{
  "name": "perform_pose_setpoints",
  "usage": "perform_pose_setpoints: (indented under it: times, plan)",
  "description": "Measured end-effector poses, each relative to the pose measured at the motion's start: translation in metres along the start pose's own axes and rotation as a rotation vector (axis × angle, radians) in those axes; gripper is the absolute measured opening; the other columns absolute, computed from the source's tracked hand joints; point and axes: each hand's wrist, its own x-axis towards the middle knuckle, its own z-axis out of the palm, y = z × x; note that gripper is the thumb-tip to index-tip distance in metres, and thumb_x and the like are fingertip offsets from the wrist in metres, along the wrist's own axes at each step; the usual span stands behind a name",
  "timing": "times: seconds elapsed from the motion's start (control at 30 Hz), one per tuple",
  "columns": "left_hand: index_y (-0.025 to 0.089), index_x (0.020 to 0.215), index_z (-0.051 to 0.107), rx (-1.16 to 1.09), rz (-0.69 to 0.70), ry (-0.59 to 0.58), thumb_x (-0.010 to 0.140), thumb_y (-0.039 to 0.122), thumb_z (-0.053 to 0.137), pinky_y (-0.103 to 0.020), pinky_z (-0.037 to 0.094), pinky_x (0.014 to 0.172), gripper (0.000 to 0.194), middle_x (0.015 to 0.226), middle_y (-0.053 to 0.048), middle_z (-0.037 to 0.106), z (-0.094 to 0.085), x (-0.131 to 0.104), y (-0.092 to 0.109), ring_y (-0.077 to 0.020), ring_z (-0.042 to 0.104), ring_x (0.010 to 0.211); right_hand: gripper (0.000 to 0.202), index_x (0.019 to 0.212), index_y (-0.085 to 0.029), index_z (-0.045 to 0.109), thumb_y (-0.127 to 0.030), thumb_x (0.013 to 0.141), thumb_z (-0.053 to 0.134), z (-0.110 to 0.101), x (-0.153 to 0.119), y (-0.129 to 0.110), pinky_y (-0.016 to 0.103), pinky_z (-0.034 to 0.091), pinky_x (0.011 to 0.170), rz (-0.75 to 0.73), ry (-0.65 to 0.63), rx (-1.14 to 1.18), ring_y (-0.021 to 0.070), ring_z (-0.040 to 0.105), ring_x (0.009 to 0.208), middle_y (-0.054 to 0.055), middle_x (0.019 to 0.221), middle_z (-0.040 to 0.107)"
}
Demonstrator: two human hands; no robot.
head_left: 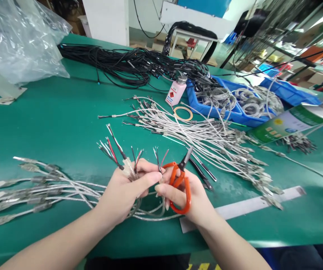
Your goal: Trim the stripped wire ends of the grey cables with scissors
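Head view is showing a green table (pixel 51 112) with lots of wires on it. Far to the left, a clear plastic bag (pixel 17 37) is sitting at the back, and a row of silver cables (pixel 32 187) is lying flat, running toward the hands. Next, the left hand (pixel 124 191) is squeezing a small bunch of those cables, and their thin coloured wire ends (pixel 116 146) are sticking up above the fingers. Just beside it, the right hand (pixel 184 197) is gripping orange scissors (pixel 179 180), with the blades pointing up and away and looking nearly closed. The two hands are touching. To do this well, I think the left hand should be holding the bunch tight and still, so only one thin wire is going between the blades, with fingertips kept clear. Further right, a big pile of silver cables (pixel 206 138) is lying loose, near a pink bottle (pixel 176 92) and a blue tray (pixel 220 108) behind it. A white strip (pixel 251 206) is lying on the table to the right of the scissors
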Motion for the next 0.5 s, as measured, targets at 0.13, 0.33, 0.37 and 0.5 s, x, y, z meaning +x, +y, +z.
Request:
perform_pose_setpoints:
  times: [0.13, 0.33, 0.37, 0.5]
  plan:
    - [0.016, 0.069, 0.067, 0.002, 0.010, -0.036, 0.072, 0.023, 0.081, -0.015, 0.033, 0.044, 0.016, 0.065, 0.001, 0.059, -0.0011, -0.0024, -0.0011, -0.0049, 0.044, 0.048, 0.036, 0.078, -0.017, 0.051, -0.025, 0.070, 0.085, 0.0012, -0.0016, 0.0004, 0.016, 0.040, 0.044, 0.047, -0.036, 0.020, 0.0063, 0.050, 0.045, -0.007, 0.056, 0.055]
    - [0.017, 0.066, 0.064, -0.030, 0.050, -0.062, 0.078, 0.016, 0.073, -0.015, 0.035, 0.047, 0.015, 0.067, 0.002, 0.060, 0.0024, -0.0025, -0.0002, -0.0060, 0.049, 0.054, 0.030, 0.077, -0.017, 0.049, -0.020, 0.076, 0.079, 0.0057, -0.0018, 0.0000, 0.014, 0.036, 0.046, 0.033, -0.075, 0.027, 0.0031, 0.043, 0.049, -0.008, 0.061, 0.050]
    - [0.016, 0.066, 0.063, -0.030, 0.058, -0.057, 0.078, 0.015, 0.072, -0.015, 0.033, 0.046, 0.015, 0.067, 0.002, 0.059, 0.0033, -0.0021, 0.0000, -0.0051, 0.046, 0.052, 0.031, 0.077, -0.017, 0.048, -0.020, 0.076, 0.078, 0.0066, -0.0017, -0.0001, 0.014, 0.035, 0.046, 0.036, -0.078, 0.029, 0.0030, 0.043, 0.049, -0.008, 0.061, 0.049]
    - [0.016, 0.058, 0.058, -0.018, 0.083, -0.028, 0.078, 0.014, 0.070, -0.018, 0.036, 0.049, 0.023, 0.065, 0.002, 0.055, 0.0047, -0.0016, 0.0002, -0.0079, 0.050, 0.057, 0.032, 0.077, -0.018, 0.046, -0.019, 0.076, 0.078, 0.0088, -0.0021, 0.0009, 0.015, 0.036, 0.047, 0.044, -0.078, 0.030, 0.0028, 0.043, 0.049, -0.009, 0.062, 0.048]
